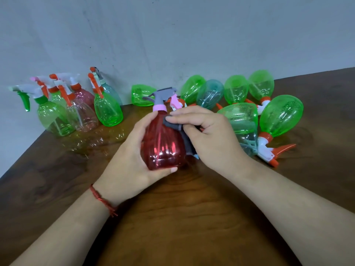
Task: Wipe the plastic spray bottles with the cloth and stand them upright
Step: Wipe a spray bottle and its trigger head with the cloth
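Fingers (pixel 148 121) of the left hand (pixel 132 152) curl round the red bottle (pixel 163 148) over the mid tabletop (pixel 172 217) while the right hand (pixel 207 135) pinches the cloth (pixel 172 124) to its shoulder, mid-wipe; next it likely needs standing beside the upright bottles (pixel 80 114) at left.

Centre: bottle (pixel 162 143) I hold, translucent red, pink collar, grey trigger. My cloth (pixel 173 124): dark grey. Right: lying bottles (pixel 281 116) translucent green, one teal bottle (pixel 210 96); triggers orange and white. Left: standing bottles (pixel 108 110) green, pale pink. My thread bracelet (pixel 101 198): red, braided. Underneath: table (pixel 192 217), dark brown woodgrain. Behind: wall (pixel 172 35), pale grey.
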`<state>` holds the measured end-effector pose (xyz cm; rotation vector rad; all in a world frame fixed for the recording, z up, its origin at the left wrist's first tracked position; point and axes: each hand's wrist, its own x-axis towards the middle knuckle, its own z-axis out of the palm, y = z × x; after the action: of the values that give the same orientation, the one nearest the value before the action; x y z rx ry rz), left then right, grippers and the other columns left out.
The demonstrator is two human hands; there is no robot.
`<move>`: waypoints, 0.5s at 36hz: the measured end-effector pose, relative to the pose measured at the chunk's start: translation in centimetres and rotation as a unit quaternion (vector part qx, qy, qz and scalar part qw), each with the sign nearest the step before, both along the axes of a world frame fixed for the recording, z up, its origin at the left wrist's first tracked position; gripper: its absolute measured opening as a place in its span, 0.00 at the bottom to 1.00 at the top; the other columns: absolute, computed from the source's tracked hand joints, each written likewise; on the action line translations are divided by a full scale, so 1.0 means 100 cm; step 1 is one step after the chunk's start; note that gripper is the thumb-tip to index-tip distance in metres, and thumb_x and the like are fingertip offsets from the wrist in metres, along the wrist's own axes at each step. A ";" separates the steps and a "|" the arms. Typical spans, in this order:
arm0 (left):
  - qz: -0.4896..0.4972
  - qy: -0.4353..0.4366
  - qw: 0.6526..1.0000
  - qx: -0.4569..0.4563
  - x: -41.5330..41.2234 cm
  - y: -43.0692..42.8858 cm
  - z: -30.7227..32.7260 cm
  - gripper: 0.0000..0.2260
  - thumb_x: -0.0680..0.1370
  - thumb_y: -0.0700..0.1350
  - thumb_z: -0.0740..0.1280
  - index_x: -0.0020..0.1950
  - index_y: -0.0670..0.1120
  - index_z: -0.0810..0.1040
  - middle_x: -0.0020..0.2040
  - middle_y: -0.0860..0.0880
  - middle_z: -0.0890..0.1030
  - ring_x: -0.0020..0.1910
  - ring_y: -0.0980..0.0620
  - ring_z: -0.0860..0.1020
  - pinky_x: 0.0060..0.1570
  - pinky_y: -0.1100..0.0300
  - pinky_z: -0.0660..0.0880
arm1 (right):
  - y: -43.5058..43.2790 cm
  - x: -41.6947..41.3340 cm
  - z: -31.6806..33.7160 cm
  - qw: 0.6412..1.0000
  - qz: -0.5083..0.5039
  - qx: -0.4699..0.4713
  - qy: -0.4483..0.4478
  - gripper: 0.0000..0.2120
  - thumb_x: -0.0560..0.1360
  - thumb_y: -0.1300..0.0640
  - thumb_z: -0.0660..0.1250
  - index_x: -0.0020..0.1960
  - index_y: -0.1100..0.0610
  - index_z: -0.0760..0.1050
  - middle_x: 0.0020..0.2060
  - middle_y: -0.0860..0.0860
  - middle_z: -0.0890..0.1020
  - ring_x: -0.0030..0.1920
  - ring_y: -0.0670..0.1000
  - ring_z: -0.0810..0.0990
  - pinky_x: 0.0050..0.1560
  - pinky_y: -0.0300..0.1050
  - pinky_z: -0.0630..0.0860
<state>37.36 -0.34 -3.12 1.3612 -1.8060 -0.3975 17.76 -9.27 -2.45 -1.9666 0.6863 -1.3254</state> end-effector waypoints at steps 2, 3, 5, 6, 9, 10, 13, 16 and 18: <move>0.013 -0.006 1.000 -0.003 0.003 0.000 0.000 0.54 0.67 0.50 0.87 0.86 0.54 0.60 0.81 0.56 0.68 0.79 0.56 0.69 0.78 0.47 0.69 | 0.002 0.001 -0.001 1.000 0.001 -0.024 0.012 0.20 0.81 0.72 0.65 0.58 0.52 0.88 0.60 0.43 0.85 0.64 0.43 0.81 0.68 0.37 0.75; 0.019 -0.006 1.000 -0.003 0.005 0.000 0.000 0.53 0.67 0.51 0.86 0.85 0.55 0.60 0.81 0.57 0.68 0.79 0.56 0.70 0.78 0.46 0.70 | 0.003 0.001 -0.002 0.999 0.001 -0.036 0.016 0.20 0.81 0.71 0.65 0.59 0.52 0.88 0.60 0.43 0.85 0.64 0.43 0.81 0.68 0.37 0.75; 0.045 0.006 0.999 -0.008 0.006 0.001 -0.002 0.52 0.66 0.53 0.86 0.84 0.57 0.62 0.79 0.59 0.70 0.77 0.58 0.72 0.76 0.48 0.72 | 0.003 0.002 -0.004 0.998 0.007 -0.060 0.027 0.20 0.81 0.72 0.65 0.59 0.53 0.88 0.60 0.44 0.85 0.65 0.44 0.81 0.68 0.39 0.75; 0.066 0.016 0.998 -0.010 0.005 0.001 -0.001 0.51 0.66 0.53 0.86 0.84 0.59 0.63 0.78 0.60 0.72 0.74 0.60 0.74 0.75 0.50 0.74 | 0.004 0.002 -0.005 0.997 0.013 -0.072 0.033 0.20 0.80 0.72 0.65 0.60 0.53 0.88 0.61 0.45 0.85 0.64 0.44 0.81 0.68 0.39 0.75; 0.132 0.044 0.990 -0.012 0.004 -0.002 0.000 0.50 0.65 0.55 0.87 0.82 0.61 0.64 0.74 0.61 0.75 0.68 0.64 0.77 0.70 0.56 0.77 | 0.005 0.002 -0.007 0.993 0.022 -0.101 0.053 0.19 0.79 0.73 0.66 0.59 0.54 0.88 0.60 0.46 0.85 0.63 0.43 0.82 0.66 0.37 0.75; 0.147 0.052 0.988 -0.011 0.005 -0.004 -0.001 0.50 0.65 0.56 0.87 0.82 0.62 0.64 0.73 0.60 0.76 0.68 0.62 0.78 0.70 0.54 0.77 | 0.006 0.002 -0.008 0.992 0.024 -0.109 0.056 0.19 0.79 0.73 0.66 0.58 0.55 0.88 0.60 0.46 0.85 0.62 0.43 0.82 0.65 0.36 0.75; 0.180 0.072 0.981 -0.016 0.012 -0.008 -0.004 0.50 0.65 0.56 0.87 0.81 0.62 0.64 0.74 0.58 0.76 0.70 0.58 0.78 0.72 0.49 0.76 | 0.008 0.004 -0.009 0.989 0.034 -0.125 0.066 0.19 0.78 0.72 0.65 0.58 0.55 0.88 0.60 0.47 0.85 0.61 0.42 0.81 0.65 0.34 0.74; 0.188 0.070 0.980 -0.011 0.011 -0.009 -0.004 0.51 0.65 0.55 0.87 0.82 0.61 0.64 0.74 0.58 0.76 0.70 0.59 0.77 0.73 0.49 0.75 | 0.009 0.005 -0.009 0.989 0.031 -0.126 0.071 0.19 0.79 0.71 0.65 0.59 0.55 0.88 0.61 0.47 0.85 0.62 0.42 0.81 0.65 0.34 0.74; 0.176 0.062 0.982 -0.006 0.008 -0.007 -0.004 0.51 0.65 0.55 0.87 0.82 0.61 0.64 0.75 0.59 0.75 0.71 0.59 0.77 0.73 0.49 0.76 | 0.008 0.004 -0.010 0.990 0.023 -0.118 0.068 0.19 0.80 0.71 0.64 0.59 0.55 0.88 0.61 0.46 0.85 0.63 0.42 0.81 0.65 0.35 0.75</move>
<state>38.19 -1.09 -3.52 1.5751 -1.4285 -0.2747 18.20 -8.51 -3.43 -2.2640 0.5649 -1.3033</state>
